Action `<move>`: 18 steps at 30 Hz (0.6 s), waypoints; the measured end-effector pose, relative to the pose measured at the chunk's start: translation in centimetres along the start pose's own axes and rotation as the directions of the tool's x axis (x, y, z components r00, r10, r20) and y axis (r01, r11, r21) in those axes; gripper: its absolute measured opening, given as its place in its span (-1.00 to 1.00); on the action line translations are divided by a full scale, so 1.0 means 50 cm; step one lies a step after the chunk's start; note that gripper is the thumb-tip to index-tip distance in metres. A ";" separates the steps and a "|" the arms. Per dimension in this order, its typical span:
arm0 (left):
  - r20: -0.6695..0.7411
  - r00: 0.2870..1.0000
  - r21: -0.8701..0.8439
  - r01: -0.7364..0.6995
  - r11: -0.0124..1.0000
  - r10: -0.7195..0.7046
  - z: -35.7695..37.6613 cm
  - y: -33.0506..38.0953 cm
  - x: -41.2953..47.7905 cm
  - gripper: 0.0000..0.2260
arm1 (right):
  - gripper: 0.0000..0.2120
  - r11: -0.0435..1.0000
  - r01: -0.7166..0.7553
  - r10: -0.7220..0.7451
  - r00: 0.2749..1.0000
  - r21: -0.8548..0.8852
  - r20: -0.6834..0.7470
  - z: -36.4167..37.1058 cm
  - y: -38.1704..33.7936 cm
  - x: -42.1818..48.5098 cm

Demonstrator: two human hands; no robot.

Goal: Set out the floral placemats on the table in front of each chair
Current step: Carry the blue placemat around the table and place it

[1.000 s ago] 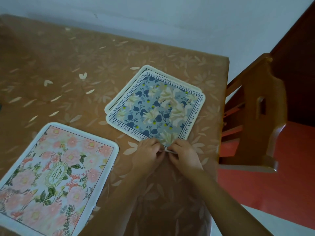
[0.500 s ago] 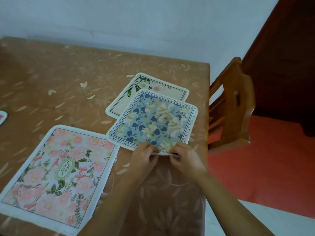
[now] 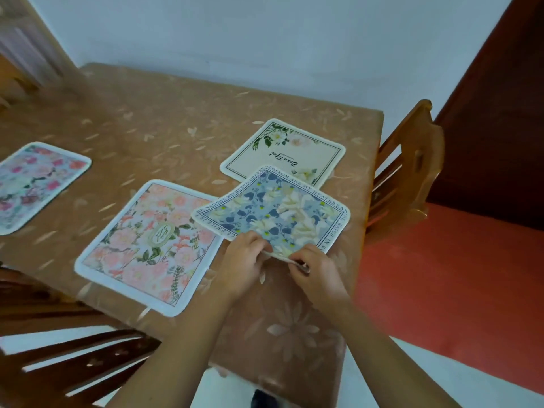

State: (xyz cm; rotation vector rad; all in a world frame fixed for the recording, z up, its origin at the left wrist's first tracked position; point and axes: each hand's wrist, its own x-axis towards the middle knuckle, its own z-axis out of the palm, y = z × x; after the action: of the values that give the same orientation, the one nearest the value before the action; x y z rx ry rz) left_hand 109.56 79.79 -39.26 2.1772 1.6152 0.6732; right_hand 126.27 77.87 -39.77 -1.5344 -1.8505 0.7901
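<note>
A blue floral placemat (image 3: 276, 213) with a text border is lifted off the table by its near edge. My left hand (image 3: 244, 263) and my right hand (image 3: 316, 273) both pinch that edge. Its left corner overlaps a pink floral placemat (image 3: 144, 245) lying flat near the table's front. Beyond the blue one, a cream placemat (image 3: 282, 156) with white roses lies flat by the right edge. Another pink and blue floral placemat (image 3: 32, 184) lies at the far left.
The table (image 3: 164, 134) wears a brown flowered cloth. A wooden chair (image 3: 409, 172) stands at its right side over a red floor. Another dark wooden chair (image 3: 67, 343) stands at the near left. A pale wall runs behind the table.
Both hands have drawn the blue placemat toward me and off the cream one, which now lies almost fully uncovered. The view has pulled back, showing the far-left placemat.
</note>
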 end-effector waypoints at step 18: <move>0.097 0.991 0.028 -0.091 0.995 0.088 -0.254 -0.266 -0.228 -0.91 | -0.96 0.998 -0.020 0.016 0.998 -0.061 -0.059 0.317 -0.287 -0.106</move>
State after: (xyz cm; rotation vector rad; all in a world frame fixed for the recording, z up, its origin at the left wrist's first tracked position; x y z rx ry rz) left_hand 89.16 72.69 -37.77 2.2804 1.4981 0.5622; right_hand 105.95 69.36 -39.39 -1.5973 -1.8360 0.6948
